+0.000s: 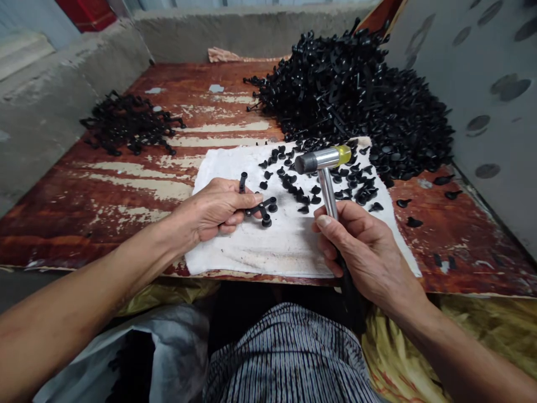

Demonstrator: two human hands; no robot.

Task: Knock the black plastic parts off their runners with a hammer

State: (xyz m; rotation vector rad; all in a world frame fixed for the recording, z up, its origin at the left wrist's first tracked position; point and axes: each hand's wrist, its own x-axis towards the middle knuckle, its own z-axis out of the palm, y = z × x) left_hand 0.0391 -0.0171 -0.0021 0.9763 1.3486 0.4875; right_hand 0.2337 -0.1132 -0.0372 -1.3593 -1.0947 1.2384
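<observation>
My left hand (222, 210) is closed on a black multi-armed part (263, 207), whose round ends stick out past the fingertips over the white cloth (251, 252). In my right hand (352, 240) is a small hammer (328, 190), gripped by its handle. Its metal head, with one dark face and one yellow face, is raised over the cloth, to the right of the held part. Many small black knobs (293, 189) lie scattered on the cloth beyond both hands. The inside of my left grip is hidden by the fingers.
A large heap of black pieces (335, 84) stands at the back right, partly against a spotted panel (486, 101). A smaller pile of black parts (130, 123) lies at the left on the worn red-brown table (168, 240). A low grey wall (251, 33) borders the back.
</observation>
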